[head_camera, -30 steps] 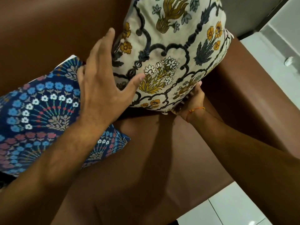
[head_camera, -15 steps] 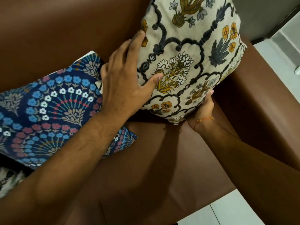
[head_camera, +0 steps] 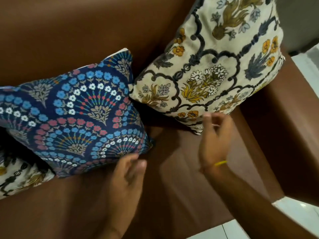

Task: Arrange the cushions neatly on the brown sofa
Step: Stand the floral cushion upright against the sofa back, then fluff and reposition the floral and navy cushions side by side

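I see the cream cushion [head_camera: 215, 66] propped in the sofa [head_camera: 69, 28] corner, the blue cushion [head_camera: 77, 109] beside it, touching. Both hands, left [head_camera: 127, 176] and right [head_camera: 215, 135], are loose and hold nothing; a third cushion [head_camera: 19, 176], far left under the blue, likely needs placing.

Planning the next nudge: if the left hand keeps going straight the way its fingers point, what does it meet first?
Most likely the blue cushion's lower edge: the left hand is blurred, fingers just below it. Contact can't be judged.

Three cushions: two cream floral [head_camera: 215, 69] [head_camera: 15, 176], one navy floral [head_camera: 82, 114]; one sofa [head_camera: 69, 31].
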